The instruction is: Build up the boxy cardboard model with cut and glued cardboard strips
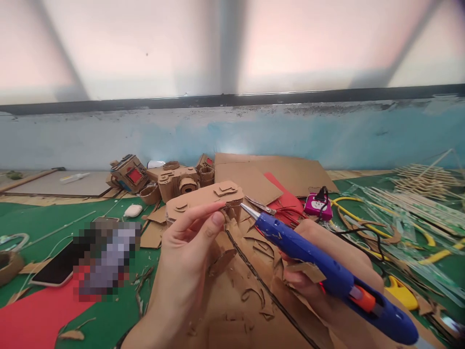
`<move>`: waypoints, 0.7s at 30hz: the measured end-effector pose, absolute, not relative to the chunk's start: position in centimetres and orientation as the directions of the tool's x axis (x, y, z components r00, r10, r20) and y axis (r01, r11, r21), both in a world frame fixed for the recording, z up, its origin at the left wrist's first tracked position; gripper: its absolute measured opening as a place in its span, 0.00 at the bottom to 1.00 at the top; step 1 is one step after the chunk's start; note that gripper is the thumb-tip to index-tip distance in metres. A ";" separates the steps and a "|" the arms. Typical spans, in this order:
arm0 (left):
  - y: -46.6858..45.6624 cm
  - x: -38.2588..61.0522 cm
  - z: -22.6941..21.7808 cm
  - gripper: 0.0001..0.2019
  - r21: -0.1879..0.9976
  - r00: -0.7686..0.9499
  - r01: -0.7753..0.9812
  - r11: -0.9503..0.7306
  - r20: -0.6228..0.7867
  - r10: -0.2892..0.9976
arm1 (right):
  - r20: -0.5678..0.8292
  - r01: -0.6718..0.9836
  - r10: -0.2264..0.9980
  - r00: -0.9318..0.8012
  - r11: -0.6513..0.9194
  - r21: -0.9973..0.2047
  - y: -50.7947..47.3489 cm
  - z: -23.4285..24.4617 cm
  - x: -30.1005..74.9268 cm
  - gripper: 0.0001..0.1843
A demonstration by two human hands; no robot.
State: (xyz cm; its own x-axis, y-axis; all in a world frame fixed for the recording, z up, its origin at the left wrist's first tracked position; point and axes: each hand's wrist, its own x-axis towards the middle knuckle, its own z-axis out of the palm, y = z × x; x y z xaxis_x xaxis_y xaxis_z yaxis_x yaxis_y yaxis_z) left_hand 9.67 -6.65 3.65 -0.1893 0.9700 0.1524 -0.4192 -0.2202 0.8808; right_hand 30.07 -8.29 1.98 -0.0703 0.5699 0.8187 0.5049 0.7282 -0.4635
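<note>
My right hand [337,261] is wrapped round a blue hot glue gun [308,247]. Its metal nozzle points up and left, close to the fingertips of my left hand [189,252]. Those fingers pinch a small cardboard strip [228,213], partly hidden by the thumb. Just behind them sits a cardboard camera body [203,196] with small raised pieces on top. A cardboard scrap [308,271] shows by my right fingers, under the gun; whether they hold it I cannot tell. Below both hands lies a large cardboard sheet [225,300] strewn with curled offcuts.
Finished cardboard cameras [178,182] stand at the back by the wall. Scissors [259,206] and a purple power adapter [318,206] lie behind the gun. A yellow cable [366,220] and wooden sticks [425,179] are at right; a phone [56,264] is at left.
</note>
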 end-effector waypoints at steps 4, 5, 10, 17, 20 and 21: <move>-6.6 9.5 3.5 0.16 0.884 -0.179 -0.416 -0.215 0.152 0.972 | 0.784 0.487 0.621 -0.008 0.687 -0.539 -8.8 2.5 29.5 0.22; -6.6 9.5 3.5 0.16 0.885 -0.176 -0.413 -0.213 0.152 0.973 | 0.771 0.477 0.637 0.003 0.677 -0.561 -8.9 2.7 29.4 0.22; -6.4 9.3 3.3 0.17 0.884 -0.156 -0.426 -0.193 0.139 0.978 | 0.679 0.408 0.731 0.070 0.600 -0.688 -9.3 3.0 29.3 0.18; -6.1 9.3 3.3 0.12 0.875 -0.146 -0.413 -0.252 0.209 0.967 | 0.503 0.200 0.864 0.030 0.488 -0.850 -8.9 2.9 29.8 0.29; -6.3 9.3 3.5 0.11 0.876 -0.155 -0.389 -0.286 0.244 0.957 | 0.469 0.133 0.882 -0.045 0.471 -0.872 -8.5 2.4 30.6 0.29; -6.3 9.3 3.5 0.10 0.878 -0.156 -0.376 -0.296 0.255 0.954 | 0.483 0.120 0.872 -0.078 0.490 -0.864 -8.4 2.2 30.9 0.28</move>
